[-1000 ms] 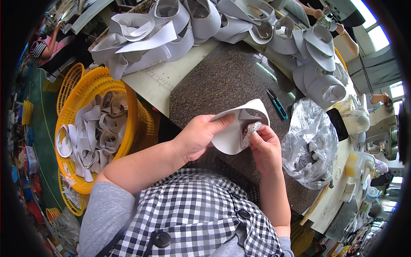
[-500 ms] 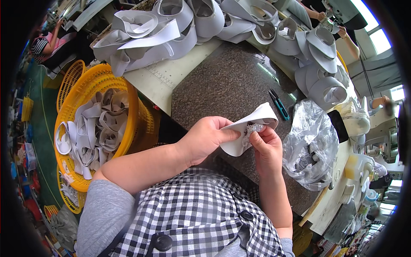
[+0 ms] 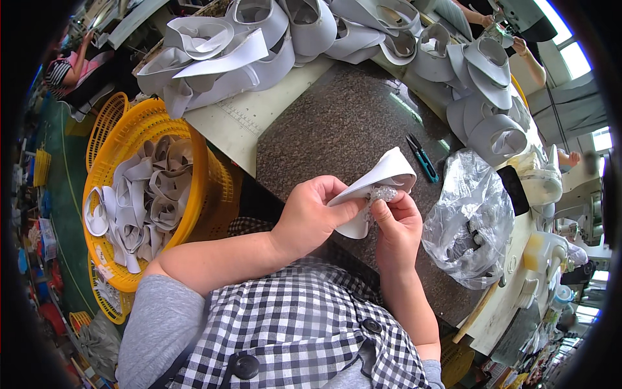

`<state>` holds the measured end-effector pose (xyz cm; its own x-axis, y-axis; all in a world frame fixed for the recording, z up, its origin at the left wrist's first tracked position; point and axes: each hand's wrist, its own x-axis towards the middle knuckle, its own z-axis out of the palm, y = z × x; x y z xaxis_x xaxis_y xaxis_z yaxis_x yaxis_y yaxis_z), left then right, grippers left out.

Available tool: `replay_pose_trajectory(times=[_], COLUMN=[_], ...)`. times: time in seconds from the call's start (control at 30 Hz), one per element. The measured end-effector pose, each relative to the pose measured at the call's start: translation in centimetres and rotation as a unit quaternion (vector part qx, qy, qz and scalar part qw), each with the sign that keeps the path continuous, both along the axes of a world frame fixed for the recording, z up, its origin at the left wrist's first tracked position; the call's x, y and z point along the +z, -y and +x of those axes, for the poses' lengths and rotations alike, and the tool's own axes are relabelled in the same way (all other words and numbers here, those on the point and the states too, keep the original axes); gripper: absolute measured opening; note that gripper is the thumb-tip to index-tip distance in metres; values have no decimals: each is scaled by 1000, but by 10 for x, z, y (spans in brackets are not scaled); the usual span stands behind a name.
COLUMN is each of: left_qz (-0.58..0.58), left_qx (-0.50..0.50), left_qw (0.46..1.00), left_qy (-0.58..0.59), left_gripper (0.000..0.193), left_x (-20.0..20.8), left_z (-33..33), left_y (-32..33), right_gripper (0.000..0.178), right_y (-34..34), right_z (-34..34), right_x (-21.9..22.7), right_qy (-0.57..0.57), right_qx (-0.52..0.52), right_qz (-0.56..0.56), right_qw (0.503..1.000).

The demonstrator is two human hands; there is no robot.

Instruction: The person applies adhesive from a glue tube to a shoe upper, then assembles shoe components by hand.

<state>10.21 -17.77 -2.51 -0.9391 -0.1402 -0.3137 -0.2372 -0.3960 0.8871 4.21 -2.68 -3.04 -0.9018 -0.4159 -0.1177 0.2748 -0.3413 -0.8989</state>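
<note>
In front of my chest, my left hand [image 3: 310, 212] pinches a white looped piece [image 3: 387, 167] of smooth sheet material, which resembles a shoe upper, between thumb and fingers. A small sparkly, silvery-clear ornament [image 3: 383, 193] lies against the lower side of its opening. The thumb and fingers of my right hand [image 3: 398, 227] are closed on that ornament; its exact form is partly hidden by the fingertips. Both hands are just over the near part of a dark speckled stone slab [image 3: 324, 123]. Thread snips [image 3: 424, 160] with teal handles lie on the slab, beyond my right hand.
To the right rests a clear plastic bag [image 3: 447, 243] with small dark items inside, beside a black phone-like slab [image 3: 513, 190]. White looped pieces [image 3: 311, 29] are heaped along the far edge. At left stands a yellow basket [image 3: 206, 175] of similar pieces. Other people work farther off.
The white piece has tilted more upright and shifted slightly left with both hands. More of the sparkly ornament shows above my right fingertips. Both grips stay closed.
</note>
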Motion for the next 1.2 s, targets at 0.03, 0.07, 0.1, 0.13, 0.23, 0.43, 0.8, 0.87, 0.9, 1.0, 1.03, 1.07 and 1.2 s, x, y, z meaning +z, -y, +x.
replay_pose_trajectory(times=[0.03, 0.07, 0.1, 0.13, 0.23, 0.43, 0.8, 0.87, 0.9, 1.0, 1.03, 1.07, 1.2], left_qz=[-6, -11, -11, -29, -58, -72, -97, -81, -81, -36, -24, -13, 57], left_qx=[9, 17, 17, 15, 0, -23, -43, -34, -34, 10, -4, -16, -12], left_qw=[1000, 999, 999, 999, 997, 995, 993, 995, 995, 998, 999, 999, 998], left_qy=[-16, -32, -31, -40, -56, -61, -59, -52, -52, -55, -40, -25, 0], left_gripper=[14, 15, 15, 15, 16, 20, 17, 18, 18, 20, 20, 20, 20], left_x=[0, -1, 0, 3, 5, 7, 4, 2, 3, 8, 9, 10, 16], left_z=[1, 1, 1, 1, 3, 5, 9, 9, 8, 6, 6, 5, 4], left_y=[-1, -1, -1, -1, 0, -3, -2, -1, -1, -3, -2, 0, 2], right_gripper=[16, 17, 17, 17, 18, 18, 20, 23, 26, 27, 26, 26, 23], right_y=[0, 0, -1, -1, -1, -3, -12, -17, -19, -20, -20, -21, -23], right_z=[0, 1, 1, 1, 2, 6, 3, 0, -2, -5, -6, -7, -9], right_x=[0, 0, 0, 0, -2, -6, -6, -3, -1, 6, 9, 9, 1], right_qy=[1, -4, -9, -8, -14, -52, -16, -24, -32, -41, -39, -40, 0], right_qx=[0, 0, 1, 1, -2, -7, 40, 60, 79, 81, 83, 84, 73], right_qz=[0, 5, 9, 9, 6, 22, 38, 60, 83, 114, 121, 121, 90], right_qw=[1000, 1000, 1000, 1000, 1000, 998, 998, 996, 993, 989, 988, 988, 993])
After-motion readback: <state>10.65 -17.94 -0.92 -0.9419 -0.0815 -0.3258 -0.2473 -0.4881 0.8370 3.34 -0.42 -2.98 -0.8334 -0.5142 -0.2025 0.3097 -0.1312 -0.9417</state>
